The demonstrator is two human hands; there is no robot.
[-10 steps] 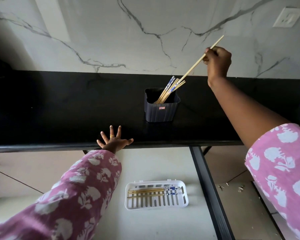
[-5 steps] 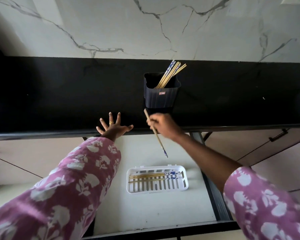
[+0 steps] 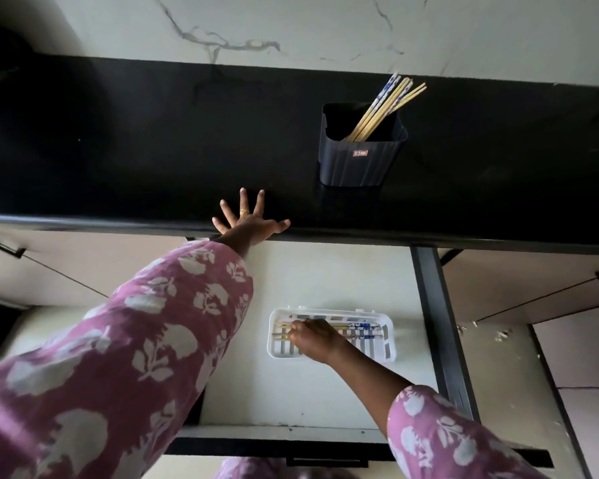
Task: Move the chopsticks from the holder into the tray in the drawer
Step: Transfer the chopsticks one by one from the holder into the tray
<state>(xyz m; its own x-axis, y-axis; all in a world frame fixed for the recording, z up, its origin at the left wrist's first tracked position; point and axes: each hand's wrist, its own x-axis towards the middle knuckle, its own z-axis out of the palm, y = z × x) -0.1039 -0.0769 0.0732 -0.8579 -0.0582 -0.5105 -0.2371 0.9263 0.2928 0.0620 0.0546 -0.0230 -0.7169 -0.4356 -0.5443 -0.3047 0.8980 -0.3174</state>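
Several chopsticks (image 3: 385,110) stand leaning in the dark holder (image 3: 360,157) on the black counter (image 3: 118,150), their tops fanned toward the wall. Others already lie lengthwise in the white slotted tray (image 3: 388,340) on the floor of the open drawer (image 3: 325,278), blue patterned ends pointing right.

The right hand (image 3: 313,340) is down inside the tray, fingers curled over the pale ends of the sticks there. It looks to be pinching one stick as it sets it beside the rest, though the knuckles hide the fingertips, so whether the grip is on or just let go I cannot tell. The left hand (image 3: 249,221) lies flat with fingers spread on the counter's front edge, holding nothing, apparently as a brace.

By my reading the task is partway along: a handful remain in the holder.

Risks from here:
- A stick let go at an angle could lie across the others or ride up on the tray's rim, and roll out onto the drawer floor.
- A thin tip could poke down through a slot in the tray and catch there.
- The light tray may slide if the hand drags as it lifts away.
- At the next reach, pulling one stick from the leaning bunch could drag its neighbours out or tip the holder.
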